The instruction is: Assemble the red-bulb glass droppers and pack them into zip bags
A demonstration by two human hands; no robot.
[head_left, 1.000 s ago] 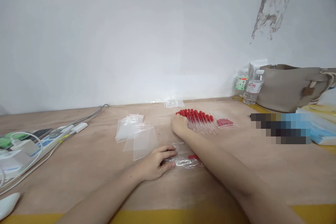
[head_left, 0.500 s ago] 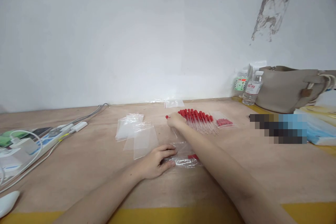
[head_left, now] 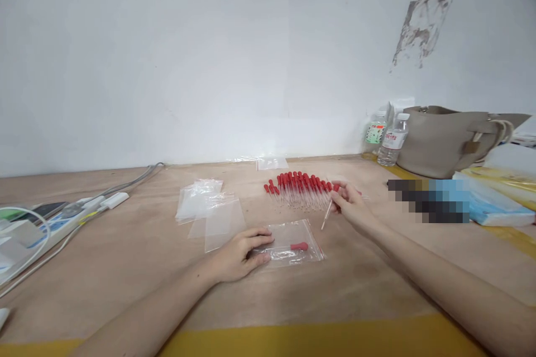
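My left hand [head_left: 247, 254] rests on the left end of a clear zip bag [head_left: 285, 231], thumb and fingers spread apart. Inside that bag lies a dropper with a red bulb [head_left: 299, 246]. My right hand [head_left: 349, 203] is closed on a glass dropper [head_left: 326, 217], its red bulb near the fingertips and its thin tube pointing down toward the table. Just left of this hand, a row of red-bulbed droppers [head_left: 299, 184] lies with the tubes toward me. The small bag of red pieces behind the right hand is mostly hidden.
Flat clear bags [head_left: 224, 223] lie in a loose pile left of centre. A power strip [head_left: 69, 223] with cables is at the left. Two bottles [head_left: 392, 139], a grey handbag [head_left: 439, 142] and a blue packet [head_left: 489, 201] stand or lie at the right.
My right hand has moved from the left end of the dropper row to its right end, now with a dropper in it. My left hand has stayed on the bag.
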